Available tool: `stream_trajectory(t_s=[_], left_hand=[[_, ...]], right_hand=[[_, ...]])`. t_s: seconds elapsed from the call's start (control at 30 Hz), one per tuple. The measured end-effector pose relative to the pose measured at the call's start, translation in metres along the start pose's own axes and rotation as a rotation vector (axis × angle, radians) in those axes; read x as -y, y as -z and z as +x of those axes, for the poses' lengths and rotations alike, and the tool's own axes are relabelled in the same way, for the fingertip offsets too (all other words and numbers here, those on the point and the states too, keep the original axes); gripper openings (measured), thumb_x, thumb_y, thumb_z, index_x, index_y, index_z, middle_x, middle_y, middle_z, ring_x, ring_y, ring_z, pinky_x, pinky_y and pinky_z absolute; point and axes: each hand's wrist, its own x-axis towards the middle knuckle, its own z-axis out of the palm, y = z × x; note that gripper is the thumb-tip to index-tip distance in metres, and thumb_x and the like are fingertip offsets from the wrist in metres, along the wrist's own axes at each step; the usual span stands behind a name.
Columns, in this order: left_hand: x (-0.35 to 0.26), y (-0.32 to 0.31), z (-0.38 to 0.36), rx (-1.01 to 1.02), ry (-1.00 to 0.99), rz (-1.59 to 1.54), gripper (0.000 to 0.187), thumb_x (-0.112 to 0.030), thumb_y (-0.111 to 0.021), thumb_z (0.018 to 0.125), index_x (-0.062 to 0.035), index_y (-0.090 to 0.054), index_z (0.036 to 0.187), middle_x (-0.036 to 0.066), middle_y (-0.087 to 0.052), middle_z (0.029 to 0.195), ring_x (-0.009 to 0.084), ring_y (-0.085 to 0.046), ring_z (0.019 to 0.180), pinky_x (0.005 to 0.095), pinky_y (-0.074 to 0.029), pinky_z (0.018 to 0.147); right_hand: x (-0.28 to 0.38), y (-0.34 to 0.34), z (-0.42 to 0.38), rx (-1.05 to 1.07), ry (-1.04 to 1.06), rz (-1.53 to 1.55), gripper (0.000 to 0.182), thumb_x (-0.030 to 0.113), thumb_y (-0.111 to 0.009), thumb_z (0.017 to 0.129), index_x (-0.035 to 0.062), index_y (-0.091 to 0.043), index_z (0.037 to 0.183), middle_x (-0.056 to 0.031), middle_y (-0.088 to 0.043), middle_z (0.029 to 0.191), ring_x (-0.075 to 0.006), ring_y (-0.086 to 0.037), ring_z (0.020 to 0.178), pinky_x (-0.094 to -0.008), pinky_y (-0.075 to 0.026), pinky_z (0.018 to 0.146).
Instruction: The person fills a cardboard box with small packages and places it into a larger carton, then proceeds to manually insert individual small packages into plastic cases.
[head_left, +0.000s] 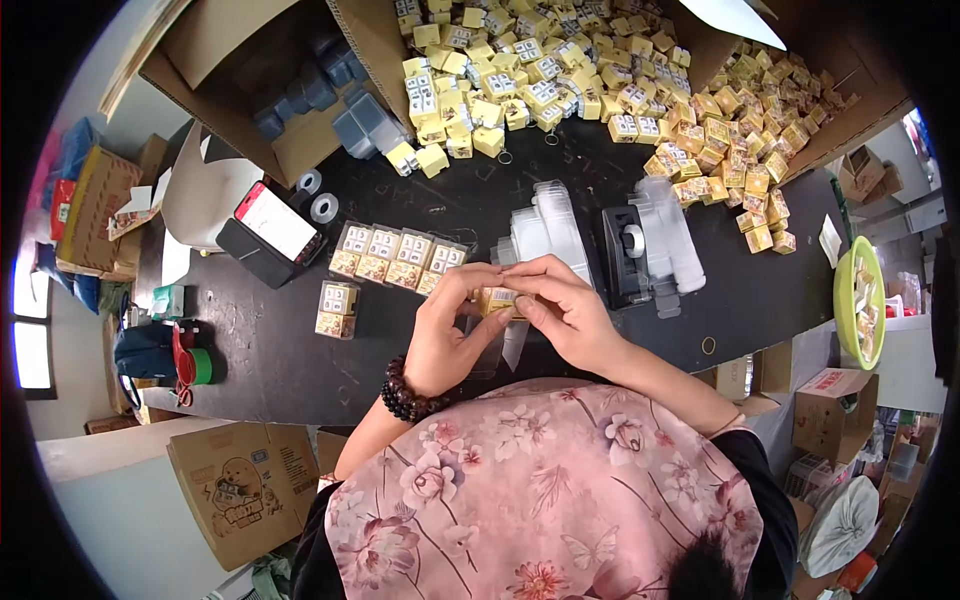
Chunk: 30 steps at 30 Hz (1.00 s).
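Between the fingertips of both hands is a small yellow box (497, 299) with a barcode on the side facing me. My left hand (447, 325) is closed on its left side, and my right hand (568, 318) grips it from the right. Fingers cover much of the box. Left of my hands stands a row of clear-wrapped yellow boxes (388, 257) with printed number panels. One more wrapped box (337, 309) sits nearer to me. Just beyond my right hand lie stacked clear plastic sleeves (545, 232).
A black tape dispenser (622, 256) stands beside more clear sleeves (668, 240). Large heaps of yellow boxes (540, 75) and orange-yellow boxes (745, 125) fill the back. A phone (275, 222) and tape rolls (323, 208) are at left. A green basket (860, 300) is at the right edge.
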Motion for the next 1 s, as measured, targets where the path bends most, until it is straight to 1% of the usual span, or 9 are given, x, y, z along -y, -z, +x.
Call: stream_trajectory(t_s=[0.2,0.3,0.43,0.5,0.57,0.67,0.8,0.93,1.0], left_hand=[[0.013,0.008,-0.008,-0.128,-0.001,-0.085,0.033,0.005,-0.066,0.086,-0.0014,-0.053,0.115,0.011,-0.054,0.122,0.0148,-0.059,0.102,0.0243,-0.052,0.078],[0.022,0.018,-0.020,-0.169,0.019,-0.002,0.032,0.006,-0.063,0.088,-0.0012,-0.049,0.116,0.011,-0.052,0.124,0.0129,-0.058,0.103,0.0239,-0.050,0.081],[0.033,0.030,-0.032,-0.320,0.261,-0.365,0.029,0.002,-0.060,0.092,-0.0031,-0.049,0.119,0.005,-0.054,0.117,0.0105,-0.057,0.101,0.0235,-0.049,0.081],[0.048,0.040,-0.038,-0.445,0.316,-0.565,0.026,0.000,-0.058,0.093,-0.0042,-0.049,0.117,0.005,-0.058,0.112,0.0124,-0.059,0.102,0.0289,-0.053,0.085],[0.046,0.056,-0.049,-0.466,0.397,-0.789,0.026,0.001,-0.056,0.093,-0.0049,-0.047,0.117,0.006,-0.058,0.115,0.0157,-0.060,0.105,0.0356,-0.055,0.088],[0.046,0.075,-0.076,-0.298,0.528,-0.779,0.030,0.005,-0.057,0.091,-0.0063,-0.045,0.116,0.005,-0.057,0.115,0.0184,-0.060,0.106,0.0391,-0.055,0.090],[0.058,0.104,-0.123,0.076,0.615,-0.515,0.056,0.003,-0.066,0.084,-0.0023,-0.046,0.136,0.003,-0.055,0.106,0.0111,-0.053,0.102,0.0250,-0.045,0.091],[0.072,0.147,-0.160,0.343,0.676,-0.592,0.051,-0.005,-0.071,0.082,0.0003,-0.051,0.129,0.004,-0.058,0.109,0.0113,-0.054,0.102,0.0253,-0.044,0.090],[0.083,0.159,-0.176,0.429,0.753,-0.532,0.048,-0.002,-0.076,0.078,0.0000,-0.053,0.120,0.004,-0.060,0.107,0.0118,-0.056,0.101,0.0259,-0.046,0.087]], right_hand=[[-0.014,-0.019,0.017,-0.122,-0.118,0.244,0.019,0.001,-0.061,0.091,0.0008,-0.063,0.110,-0.0103,-0.057,0.116,-0.0188,-0.057,0.111,-0.0272,-0.050,0.086],[-0.022,-0.032,0.032,-0.003,0.045,0.115,0.014,0.002,-0.062,0.091,0.0005,-0.064,0.105,-0.0085,-0.061,0.109,-0.0169,-0.063,0.100,-0.0269,-0.052,0.079],[-0.045,-0.042,0.079,0.204,-0.039,0.056,0.017,0.010,-0.063,0.092,0.0008,-0.064,0.106,-0.0096,-0.060,0.110,-0.0210,-0.063,0.100,-0.0311,-0.050,0.082],[-0.073,-0.047,0.128,0.109,0.188,-0.393,0.033,0.016,-0.064,0.089,0.0029,-0.059,0.118,-0.0152,-0.058,0.118,-0.0332,-0.055,0.111,-0.0395,-0.046,0.095],[-0.102,-0.049,0.171,0.093,0.293,-0.747,0.044,0.014,-0.063,0.088,0.0051,-0.051,0.129,-0.0136,-0.053,0.130,-0.0335,-0.049,0.119,-0.0412,-0.043,0.101],[-0.152,-0.048,0.217,0.098,0.420,-1.108,0.036,0.009,-0.052,0.089,0.0034,-0.053,0.125,-0.0105,-0.053,0.128,-0.0288,-0.048,0.121,-0.0382,-0.044,0.099],[-0.152,-0.048,0.226,0.239,0.366,-1.228,0.036,0.010,-0.057,0.085,0.0040,-0.054,0.120,-0.0107,-0.052,0.124,-0.0288,-0.047,0.119,-0.0413,-0.043,0.100],[-0.138,-0.046,0.225,0.299,0.363,-1.305,0.028,0.012,-0.057,0.087,0.0033,-0.055,0.114,-0.0138,-0.052,0.124,-0.0315,-0.049,0.118,-0.0425,-0.045,0.096],[-0.115,-0.043,0.215,0.268,-0.066,-0.981,0.024,0.005,-0.056,0.088,0.0023,-0.056,0.112,-0.0139,-0.054,0.119,-0.0329,-0.055,0.111,-0.0380,-0.048,0.092]])
